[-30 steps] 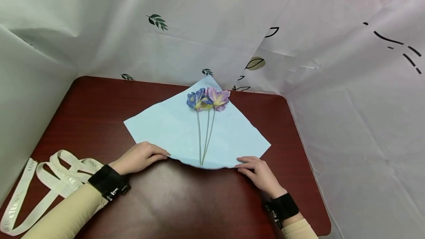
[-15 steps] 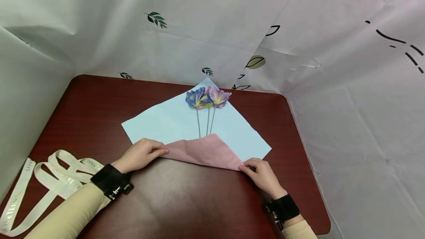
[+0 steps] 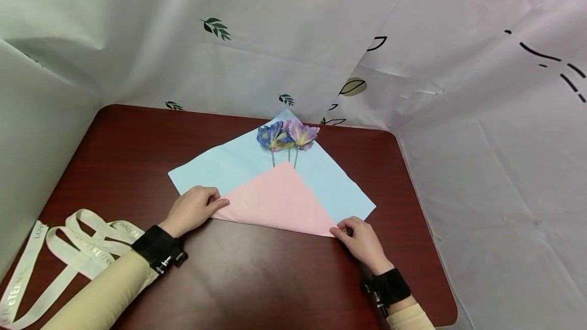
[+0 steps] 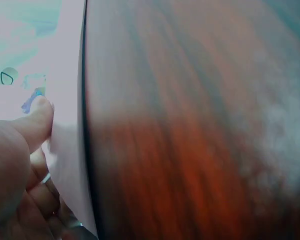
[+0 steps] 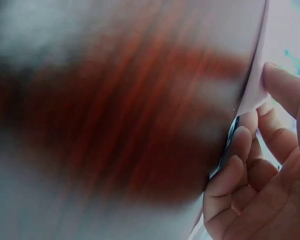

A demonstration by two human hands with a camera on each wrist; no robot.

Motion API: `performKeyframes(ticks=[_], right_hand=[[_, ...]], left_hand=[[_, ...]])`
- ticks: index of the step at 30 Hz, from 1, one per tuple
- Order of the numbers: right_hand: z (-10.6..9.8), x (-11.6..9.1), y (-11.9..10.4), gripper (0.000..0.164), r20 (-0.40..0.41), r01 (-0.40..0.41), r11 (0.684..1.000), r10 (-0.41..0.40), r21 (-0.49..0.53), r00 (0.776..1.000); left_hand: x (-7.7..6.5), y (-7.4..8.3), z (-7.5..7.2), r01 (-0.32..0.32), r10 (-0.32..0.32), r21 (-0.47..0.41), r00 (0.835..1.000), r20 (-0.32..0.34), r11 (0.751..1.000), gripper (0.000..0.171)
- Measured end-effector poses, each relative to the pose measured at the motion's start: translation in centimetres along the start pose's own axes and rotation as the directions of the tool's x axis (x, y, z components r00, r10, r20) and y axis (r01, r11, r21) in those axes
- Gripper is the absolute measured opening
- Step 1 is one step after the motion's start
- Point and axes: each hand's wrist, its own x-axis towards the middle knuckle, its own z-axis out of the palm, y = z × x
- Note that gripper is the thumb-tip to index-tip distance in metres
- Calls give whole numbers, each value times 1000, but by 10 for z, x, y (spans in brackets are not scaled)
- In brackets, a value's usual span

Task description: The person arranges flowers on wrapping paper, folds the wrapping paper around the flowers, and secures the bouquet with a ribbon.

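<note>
A sheet of wrapping paper (image 3: 229,159), light blue on top, lies on the table with its front corner folded back, so a pink triangular flap (image 3: 279,197) shows. Blue and purple flowers (image 3: 300,135) rest on the blue side; the flap covers most of their thin stems. My left hand (image 3: 194,209) holds the left end of the fold, thumb over the pink side and fingers beneath, as the left wrist view shows. At the other end, my right hand (image 3: 364,243) pinches the fold's right corner between thumb and index finger.
Loops of cream printed ribbon (image 3: 82,248) lie at the table's left, beside the left forearm. The dark red table (image 3: 257,279) is enclosed at the back and sides by pale hanging sheets (image 3: 257,60) with leaf prints.
The front corner of the paper has been folded up and back over the stems, turning its pink side up. The left hand has shifted slightly left along the fold; the right hand has barely moved.
</note>
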Motion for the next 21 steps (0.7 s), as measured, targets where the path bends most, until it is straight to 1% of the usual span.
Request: performKeyframes(ticks=[2, 3, 4, 6, 7, 8, 9, 10, 11, 12, 13, 14, 15, 17, 18, 19, 21], right_hand=[[0, -1, 0, 17, 4, -8, 1000, 8, -6, 1000], [0, -1, 0, 17, 8, -13, 1000, 13, -10, 1000], [0, -1, 0, 17, 13, -16, 1000, 16, -11, 1000], [1, -2, 0, 18, 24, -22, 1000, 22, -13, 999], [1, -2, 0, 18, 29, -24, 1000, 24, -14, 999], [0, -2, -1, 18, 33, -25, 1000, 25, -15, 999], [0, -2, -1, 18, 36, -22, 1000, 22, -17, 999], [0, -2, -1, 18, 37, -19, 1000, 20, -20, 999], [0, -1, -2, 18, 38, -17, 1000, 18, -23, 999], [-1, -1, -2, 19, 37, -16, 1000, 17, -25, 999], [-1, 0, -2, 19, 37, -17, 999, 18, -28, 999], [-1, 1, -2, 19, 37, -19, 999, 20, -30, 999], [-1, 2, -2, 20, 39, -19, 999, 21, -33, 999], [-2, 3, -2, 20, 43, -24, 999, 26, -36, 999], [-2, 4, -2, 20, 46, -27, 999, 29, -39, 999], [-2, 5, -2, 20, 49, -29, 999, 31, -41, 998], [-2, 6, -2, 20, 54, -30, 999, 33, -42, 998]], left_hand=[[-1, 1, 2, 0, 0, 4, 1000, -14, 1000, 26], [-1, 2, 3, -9, 9, 11, 1000, -27, 1000, 27], [-2, 4, 4, -27, 28, 24, 999, -45, 999, 31], [-3, 8, 7, -87, 91, 58, 993, -76, 995, 48], [-3, 11, 8, -133, 139, 76, 987, -83, 988, 57], [-3, 14, 9, -189, 197, 97, 977, -80, 977, 64], [-3, 18, 10, -251, 260, 119, 963, -67, 961, 71], [-3, 22, 12, -314, 320, 124, 946, -39, 941, 76], [-4, 27, 13, -375, 377, 111, 926, 5, 920, 80], [-4, 32, 14, -433, 429, 87, 901, 57, 897, 82], [-5, 36, 16, -483, 475, 58, 873, 114, 874, 83], [-5, 40, 17, -520, 509, 21, 844, 171, 854, 83], [-6, 44, 19, -541, 530, -15, 818, 224, 841, 83], [-7, 49, 20, -554, 547, -71, 778, 309, 829, 81], [-7, 50, 21, -556, 548, -82, 765, 338, 827, 80], [-7, 51, 22, -555, 545, -86, 757, 360, 827, 79], [-6, 51, 22, -557, 539, -73, 750, 384, 827, 78]])
